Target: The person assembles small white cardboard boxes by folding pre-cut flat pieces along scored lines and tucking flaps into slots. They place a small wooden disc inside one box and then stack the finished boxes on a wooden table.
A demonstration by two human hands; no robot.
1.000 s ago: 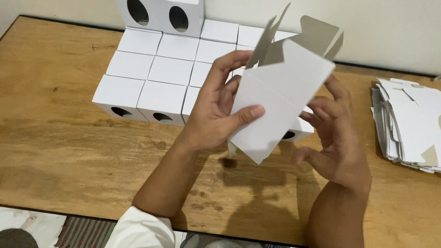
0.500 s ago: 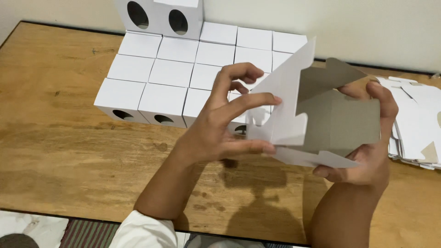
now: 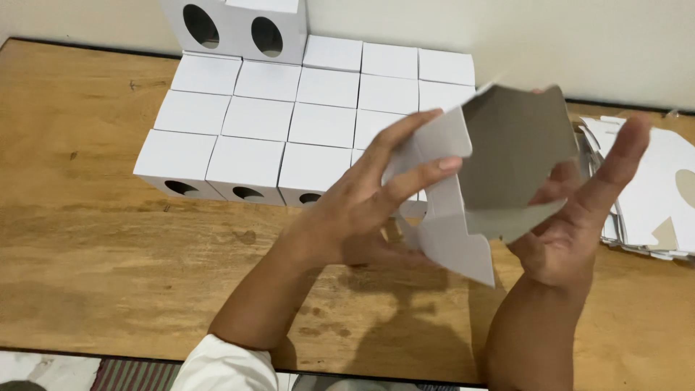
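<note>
Partly folded white cardboard box blank (image 3: 463, 217), grey on the inner face, flaps splayed, one notched flap pointing down. Held in the air above the wooden counter (image 3: 108, 253), in front of rows of assembled white cardboard boxes (image 3: 289, 123). Left hand (image 3: 362, 210) closed on the left panel, fingers (image 3: 420, 170) across its white outer face. Right hand (image 3: 572, 224) supporting the grey panel from behind, apparently gripping; thumb hidden. Stack of flat white blanks (image 3: 651, 195) at right.

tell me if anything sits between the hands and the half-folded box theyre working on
Nothing visible does. The left hand already grips the white flaps of the half-folded box, and the right hand cradles its grey inner side. The finished boxes sit behind, apart from it.
</note>
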